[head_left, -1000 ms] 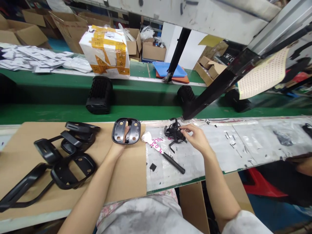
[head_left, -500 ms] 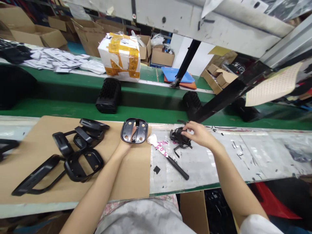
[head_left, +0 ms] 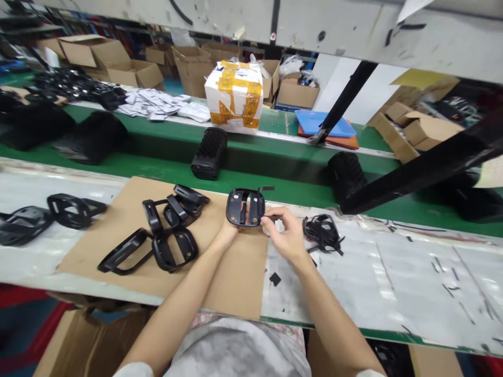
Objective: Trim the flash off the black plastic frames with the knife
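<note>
My left hand [head_left: 231,228] is closed around a black plastic bracket [head_left: 257,206] with a rounded square plate and round holes, held up over the cardboard's right edge. My right hand [head_left: 286,233] pinches a thin black strip [head_left: 267,188] at the bracket's right edge; whether the strip touches the bracket I cannot tell. To the right lies a tangled pile of black strips [head_left: 323,233]. Several similar black brackets [head_left: 175,248] rest on the cardboard sheet [head_left: 223,285] at left. The black-handled tool with a white wrapped head is mostly hidden behind my right hand and forearm.
More black brackets [head_left: 73,209] lie at the bench's far left. Beyond the bench, black mesh-sided parts [head_left: 210,153] stand on a green conveyor [head_left: 271,180]. A white box with yellow tape [head_left: 234,97] stands behind. A dark slanted post [head_left: 416,170] crosses the right side.
My right hand has left the strip pile and moved left to the bracket, bringing a strip. The left hand still holds the bracket. The view has turned left.
</note>
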`<state>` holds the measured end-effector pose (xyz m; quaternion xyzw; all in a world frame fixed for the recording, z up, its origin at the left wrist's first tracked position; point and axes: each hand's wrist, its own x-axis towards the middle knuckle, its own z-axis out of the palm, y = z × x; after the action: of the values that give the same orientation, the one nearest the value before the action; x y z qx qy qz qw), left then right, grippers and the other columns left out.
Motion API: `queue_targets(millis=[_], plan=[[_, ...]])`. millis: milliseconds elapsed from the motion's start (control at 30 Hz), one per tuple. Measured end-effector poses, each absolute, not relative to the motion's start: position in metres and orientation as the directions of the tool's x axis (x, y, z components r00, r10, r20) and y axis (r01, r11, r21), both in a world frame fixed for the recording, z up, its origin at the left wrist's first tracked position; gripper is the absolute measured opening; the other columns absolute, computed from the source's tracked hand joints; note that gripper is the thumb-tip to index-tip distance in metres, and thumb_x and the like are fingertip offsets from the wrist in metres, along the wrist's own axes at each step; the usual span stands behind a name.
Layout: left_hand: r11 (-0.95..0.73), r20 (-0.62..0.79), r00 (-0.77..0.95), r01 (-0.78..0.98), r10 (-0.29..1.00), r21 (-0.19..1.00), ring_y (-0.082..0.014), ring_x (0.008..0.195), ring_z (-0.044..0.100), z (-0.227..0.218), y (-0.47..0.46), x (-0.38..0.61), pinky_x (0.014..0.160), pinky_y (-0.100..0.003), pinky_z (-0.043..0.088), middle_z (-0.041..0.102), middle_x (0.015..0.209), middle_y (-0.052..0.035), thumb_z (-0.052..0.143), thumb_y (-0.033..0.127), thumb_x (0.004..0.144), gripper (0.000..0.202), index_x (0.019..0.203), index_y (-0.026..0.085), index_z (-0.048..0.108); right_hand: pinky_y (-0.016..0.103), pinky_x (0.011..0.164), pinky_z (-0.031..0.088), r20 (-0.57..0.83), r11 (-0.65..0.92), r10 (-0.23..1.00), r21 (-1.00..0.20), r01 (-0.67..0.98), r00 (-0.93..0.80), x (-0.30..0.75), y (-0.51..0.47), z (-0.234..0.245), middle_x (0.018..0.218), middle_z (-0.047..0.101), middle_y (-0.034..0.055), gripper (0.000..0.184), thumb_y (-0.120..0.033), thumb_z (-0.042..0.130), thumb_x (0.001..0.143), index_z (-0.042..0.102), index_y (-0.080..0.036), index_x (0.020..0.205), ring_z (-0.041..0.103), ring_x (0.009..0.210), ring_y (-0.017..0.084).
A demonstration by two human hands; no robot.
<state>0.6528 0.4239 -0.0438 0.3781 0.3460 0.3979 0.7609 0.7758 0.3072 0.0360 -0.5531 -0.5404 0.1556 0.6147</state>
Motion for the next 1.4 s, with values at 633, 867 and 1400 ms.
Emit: queue_targets(millis=[633, 867, 1400], plan=[[0.152, -0.109, 0.346, -0.1, 0.932, 0.983, -0.0231, 0.076, 0.066, -0.024, 0.439, 0.633, 0.071, -0.033, 0.056, 0.065, 0.069, -0.0037, 0.07, 0.08, 0.084, 0.061, 0.077, 0.019, 0.068, 0.039, 0.089, 0.058, 0.368, 0.286, 0.93, -0.74, 0.609, 0.011, 0.767, 0.303, -0.007, 0.1, 0.062, 0.0078, 0.033, -0.024, 0.048, 0.113, 0.073, -0.025, 0.134, 0.067, 0.096, 0.025], [0.343, -0.201, 0.445, -0.264, 0.872, 0.901, -0.0171, 0.066, 0.065, -0.021, 0.428, 0.637, 0.062, -0.028, 0.052, 0.07, 0.075, -0.0024, 0.078, 0.071, 0.082, 0.054, 0.088, 0.018, 0.066, 0.042, 0.092, 0.06, 0.3, 0.249, 0.954, -0.758, 0.603, -0.017, 0.766, 0.302, 0.001, 0.1, 0.061, 0.0078, 0.036, -0.024, 0.047, 0.112, 0.074, -0.025, 0.136, 0.066, 0.095, 0.025], [0.479, -0.245, 0.584, -0.286, 0.774, 0.83, -0.0078, 0.051, 0.046, -0.007, 0.407, 0.645, 0.048, -0.021, 0.031, 0.061, 0.069, 0.0047, 0.08, 0.033, 0.067, 0.032, 0.091, 0.018, 0.065, 0.039, 0.082, 0.056, 0.535, 0.254, 0.68, -0.813, 0.524, 0.501, 0.779, 0.31, -0.012, 0.116, 0.065, 0.0096, 0.024, -0.024, 0.067, 0.096, 0.066, -0.024, 0.12, 0.064, 0.098, 0.025]])
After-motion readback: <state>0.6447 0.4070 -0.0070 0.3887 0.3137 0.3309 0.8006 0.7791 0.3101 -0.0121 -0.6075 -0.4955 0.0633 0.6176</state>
